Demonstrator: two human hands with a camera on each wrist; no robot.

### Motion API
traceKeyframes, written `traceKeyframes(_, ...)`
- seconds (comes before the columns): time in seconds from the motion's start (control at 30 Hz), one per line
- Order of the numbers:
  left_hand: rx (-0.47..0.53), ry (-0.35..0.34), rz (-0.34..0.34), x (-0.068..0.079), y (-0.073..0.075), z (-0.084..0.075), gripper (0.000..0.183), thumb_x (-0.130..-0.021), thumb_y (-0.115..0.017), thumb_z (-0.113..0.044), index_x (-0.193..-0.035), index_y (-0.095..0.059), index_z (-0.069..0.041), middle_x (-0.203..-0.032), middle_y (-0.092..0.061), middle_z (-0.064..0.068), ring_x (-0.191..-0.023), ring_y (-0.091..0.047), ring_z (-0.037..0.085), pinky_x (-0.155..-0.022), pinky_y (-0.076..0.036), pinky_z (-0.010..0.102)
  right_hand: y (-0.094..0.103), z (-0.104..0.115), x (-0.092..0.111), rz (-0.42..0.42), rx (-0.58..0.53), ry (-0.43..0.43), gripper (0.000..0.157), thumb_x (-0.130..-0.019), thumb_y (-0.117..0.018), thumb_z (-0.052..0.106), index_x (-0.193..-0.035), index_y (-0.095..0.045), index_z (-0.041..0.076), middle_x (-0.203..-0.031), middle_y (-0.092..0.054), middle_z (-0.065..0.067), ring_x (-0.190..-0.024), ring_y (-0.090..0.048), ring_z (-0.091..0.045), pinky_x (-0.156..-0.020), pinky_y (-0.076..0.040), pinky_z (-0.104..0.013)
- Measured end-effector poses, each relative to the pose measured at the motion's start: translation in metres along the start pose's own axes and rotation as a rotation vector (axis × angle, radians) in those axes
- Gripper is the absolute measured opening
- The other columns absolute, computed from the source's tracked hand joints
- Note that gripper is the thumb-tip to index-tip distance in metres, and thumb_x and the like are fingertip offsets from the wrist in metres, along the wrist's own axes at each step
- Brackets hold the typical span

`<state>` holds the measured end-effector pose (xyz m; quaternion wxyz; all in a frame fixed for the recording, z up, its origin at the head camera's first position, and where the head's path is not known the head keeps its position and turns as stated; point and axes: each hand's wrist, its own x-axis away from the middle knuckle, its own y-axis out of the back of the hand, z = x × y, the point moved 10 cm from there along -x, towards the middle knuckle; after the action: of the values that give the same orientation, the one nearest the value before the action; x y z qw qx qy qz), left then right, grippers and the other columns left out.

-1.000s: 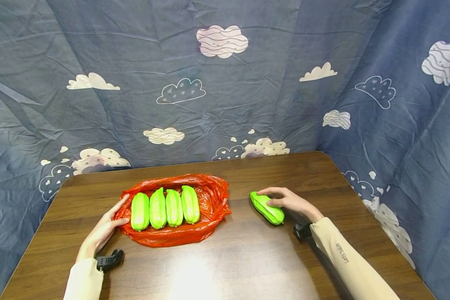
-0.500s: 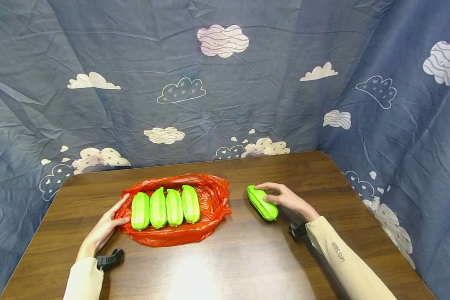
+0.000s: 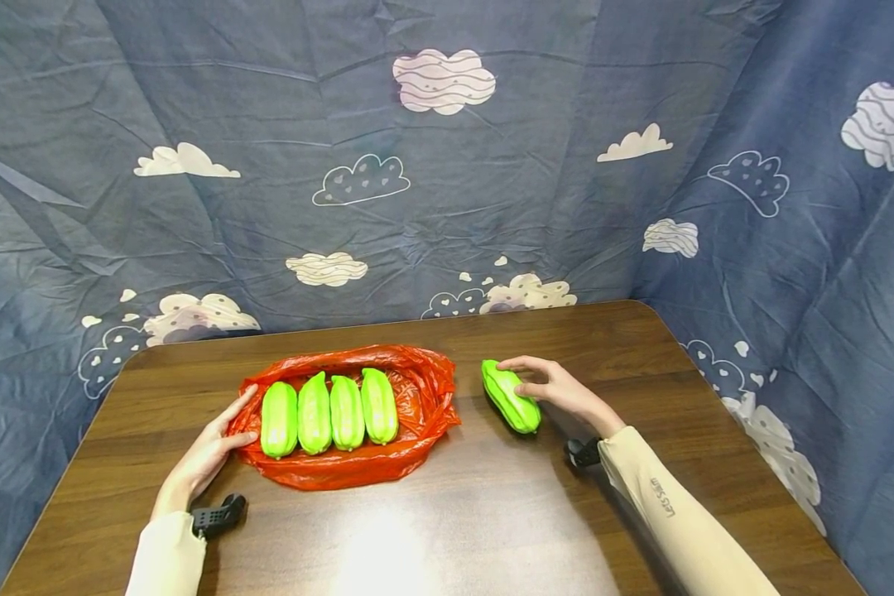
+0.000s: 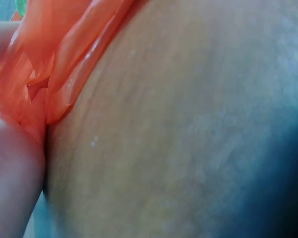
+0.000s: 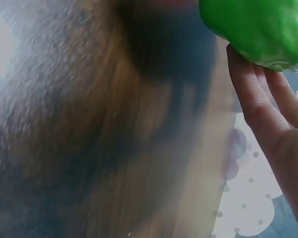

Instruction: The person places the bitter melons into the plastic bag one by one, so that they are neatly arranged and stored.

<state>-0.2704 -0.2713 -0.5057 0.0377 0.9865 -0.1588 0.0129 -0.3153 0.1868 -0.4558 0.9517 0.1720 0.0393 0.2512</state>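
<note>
A red plastic bag (image 3: 335,472) lies spread out on the wooden table, its mouth facing up. Several long, ridged green fruits (image 3: 346,414) stand side by side in it, filling its left and middle part. At the bag's left edge my left hand (image 3: 204,451) grips the rim, and red plastic bunches against that hand (image 4: 12,168) in the left wrist view. My right hand (image 3: 562,393) holds another long, ridged green fruit (image 3: 512,399) from its right side, to the right of the bag. In the right wrist view, fingers (image 5: 253,94) press against the fruit's glossy end.
The brown wooden table (image 3: 477,505) has a bright glare at its front middle. A blue curtain (image 3: 268,223) with white clouds hangs behind the table and along its right side. Each wrist wears a black camera (image 3: 219,515).
My right hand has moved left and slightly back with the green fruit, nearer to the red bag. My left hand and the fruits in the bag have stayed in place.
</note>
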Motion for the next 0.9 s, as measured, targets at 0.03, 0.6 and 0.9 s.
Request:
traceKeyframes(0.03, 0.001, 0.002, -0.001, 0.000, 0.000, 0.000, 0.072, -0.093, -0.051, 0.001, -0.153, -0.012, -0.008, -0.158, 0.006, 0.016, -0.139, 0.009, 0.036, -0.095, -0.023, 0.007, -0.001, 0.002, -0.001, 0.004, 0.007, 0.011, 0.045, -0.088, -0.062, 0.005, -0.132, -0.054, 0.000, -0.133, -0.051, -0.021, -0.109, -0.053, -0.033, -0.077, -0.048, -0.029)
traceKeyframes(0.6, -0.001, -0.001, 0.000, 0.000, 0.000, 0.001, 0.073, -0.093, -0.051, 0.001, -0.153, -0.012, -0.009, -0.159, 0.004, 0.012, -0.139, 0.008, 0.034, -0.095, -0.024, 0.007, -0.016, 0.037, -0.017, -0.028, 0.033, 0.171, 0.044, -0.088, -0.062, 0.003, -0.131, -0.055, -0.002, -0.133, -0.054, -0.017, -0.117, -0.050, -0.032, -0.092, -0.043, -0.040)
traceKeyframes(0.9, 0.005, -0.004, 0.001, 0.000, 0.001, 0.002, 0.072, -0.093, -0.051, 0.002, -0.153, -0.012, -0.008, -0.159, 0.003, 0.010, -0.139, 0.010, 0.033, -0.096, -0.023, 0.007, -0.025, 0.057, -0.025, -0.053, -0.006, 0.211, 0.045, -0.088, -0.061, 0.001, -0.132, -0.053, -0.002, -0.134, -0.052, -0.017, -0.113, -0.053, -0.034, -0.093, -0.043, -0.046)
